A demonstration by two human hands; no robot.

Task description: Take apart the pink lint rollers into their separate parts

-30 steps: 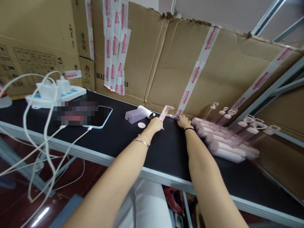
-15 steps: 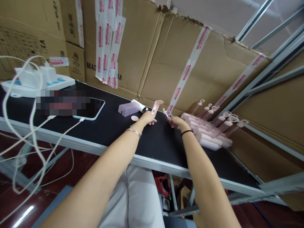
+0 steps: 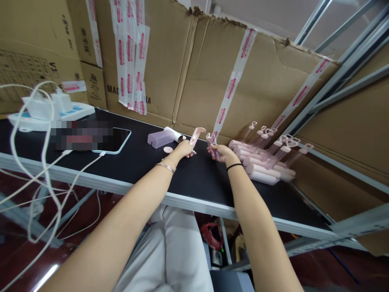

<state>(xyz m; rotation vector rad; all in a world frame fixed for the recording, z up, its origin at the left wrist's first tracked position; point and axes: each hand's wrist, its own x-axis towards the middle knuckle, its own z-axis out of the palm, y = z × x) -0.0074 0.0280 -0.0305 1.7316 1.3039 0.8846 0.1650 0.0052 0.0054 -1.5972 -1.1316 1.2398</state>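
Observation:
My left hand [image 3: 183,149] is closed round a pink plastic handle piece [image 3: 195,136] that sticks up from it, resting on the black table [image 3: 197,178]. My right hand [image 3: 223,152] is closed on a small clear pink tube [image 3: 210,144], held just off the table beside the left hand. A stack of pink tubes with heart-shaped caps [image 3: 263,162] lies right of my right hand, against the cardboard.
A lilac plastic block [image 3: 159,139], a white roll [image 3: 173,134] and a small pink disc [image 3: 168,149] lie left of my hands. A tablet [image 3: 117,140] with a cable, a power strip with chargers [image 3: 51,111], cardboard walls [image 3: 237,81] with tape strips, and a metal frame [image 3: 334,44].
My right hand has lifted a small tube from beside the stack and brought it toward the left hand. The left hand has stayed on the pink piece. The view has shifted.

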